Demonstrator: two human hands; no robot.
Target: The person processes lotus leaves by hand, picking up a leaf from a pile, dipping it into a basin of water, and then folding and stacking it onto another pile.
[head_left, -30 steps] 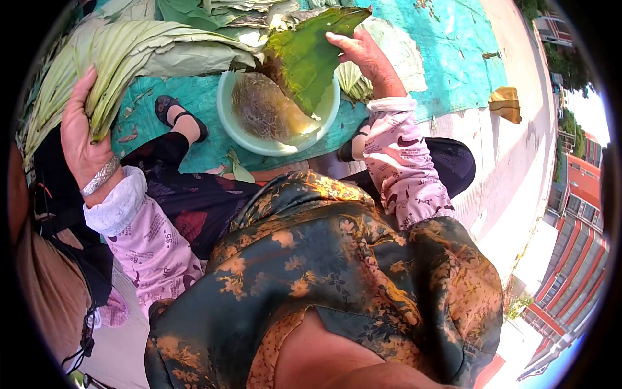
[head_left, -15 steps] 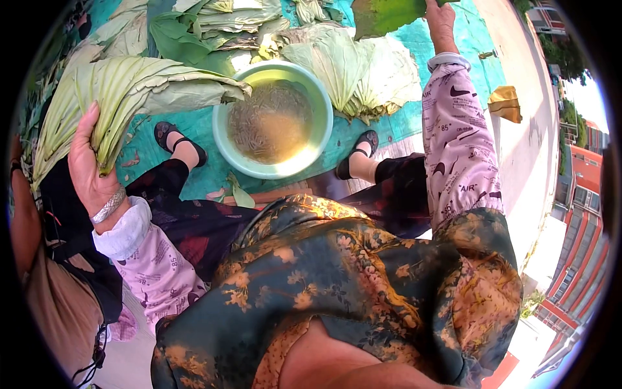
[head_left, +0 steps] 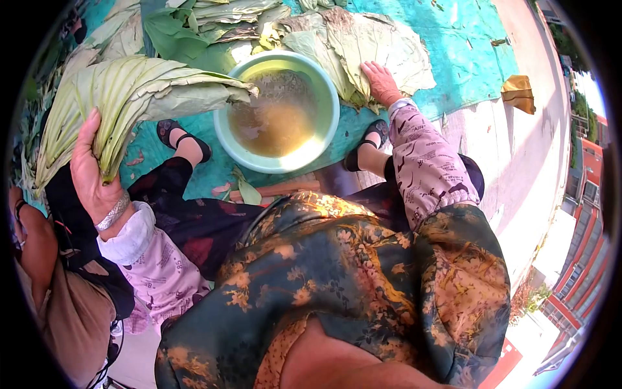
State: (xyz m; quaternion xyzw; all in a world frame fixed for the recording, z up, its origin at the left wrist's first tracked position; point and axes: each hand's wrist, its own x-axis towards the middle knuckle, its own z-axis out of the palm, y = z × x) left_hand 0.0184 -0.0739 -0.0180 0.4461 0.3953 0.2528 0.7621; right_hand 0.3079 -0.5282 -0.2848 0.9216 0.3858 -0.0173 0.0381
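My left hand [head_left: 92,170] is closed around the gathered ends of a bundle of large, pale green ribbed leaves [head_left: 133,94]. The fanned part of this bundle reaches right, its tip over the rim of the basin. My right hand [head_left: 381,84] lies with its fingers stretched out on a pile of similar leaves [head_left: 402,48], spread on the sheet to the right of the basin. The light green basin [head_left: 329,126] stands between my feet and holds murky brown water [head_left: 275,120].
A turquoise sheet [head_left: 463,52] covers the ground. More stacks of leaves [head_left: 230,11] lie beyond the basin. A brown wrapper-like piece [head_left: 518,94] sits at the sheet's right edge. Another person's arm [head_left: 37,243] is close on my left.
My right hand has come back from the far right edge, where it held a green leaf, to the leaf pile, fingers now flat. The left hand keeps its bundle almost still.
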